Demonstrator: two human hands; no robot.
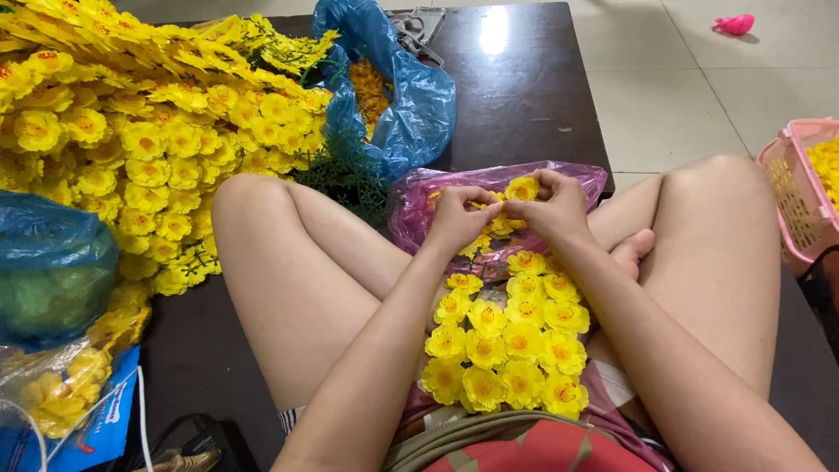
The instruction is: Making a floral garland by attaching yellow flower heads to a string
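Both hands, left hand (pixel 456 215) and right hand (pixel 552 205), meet fingertip to fingertip, pinched on a yellow flower sprig (pixel 502 225) between them, above the pink bag (pixel 419 197). Nearer, the flower branch (pixel 505 341) lies along the lap. Far left on the dark surface (pixel 524 96) sit a blue bag (pixel 411 105) and heaped yellow flowers (pixel 131 131).

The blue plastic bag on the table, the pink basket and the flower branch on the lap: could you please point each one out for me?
Blue plastic bag (pixel 419 105), head view, on its crumpled right side.
Pink basket (pixel 791 188), head view, on its slatted left wall.
Flower branch (pixel 507 345), head view, on a yellow bloom near the middle of the row.
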